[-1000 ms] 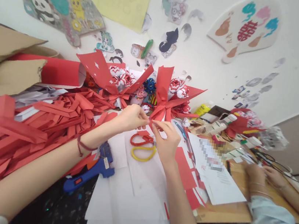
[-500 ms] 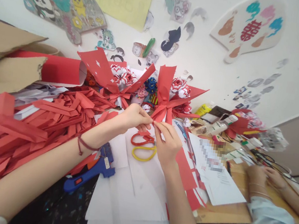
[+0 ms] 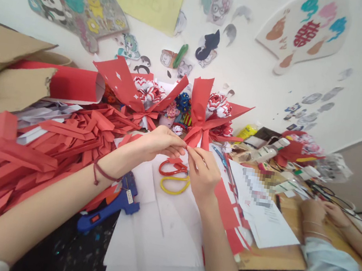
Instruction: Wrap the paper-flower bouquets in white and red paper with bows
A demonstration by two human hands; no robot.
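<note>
Above the white paper (image 3: 157, 231), my left hand (image 3: 164, 142) and my right hand (image 3: 205, 170) meet at the fingertips. Both are closed in a pinch, and whatever lies between them is too small and hidden to name. Just below the fingers are scissors with one red and one yellow handle loop (image 3: 174, 185), their blades out of sight. A blue glue gun (image 3: 109, 213) lies beneath my left forearm. Folded red paper strips (image 3: 30, 154) are heaped to the left. Red and white paper flowers in red wrapping (image 3: 201, 111) stand behind my hands.
A second wrapped bouquet (image 3: 123, 87) stands back left, near torn cardboard (image 3: 9, 84). To the right are a blue-handled tool (image 3: 220, 156), printed sheets (image 3: 266, 219), bottles (image 3: 271, 150) and cables. Another person's hands (image 3: 321, 213) work at the table's right end.
My left fingers have straightened a little and shifted slightly right against the right fingertips. My right hand has barely moved; the things on the table lie as before.
</note>
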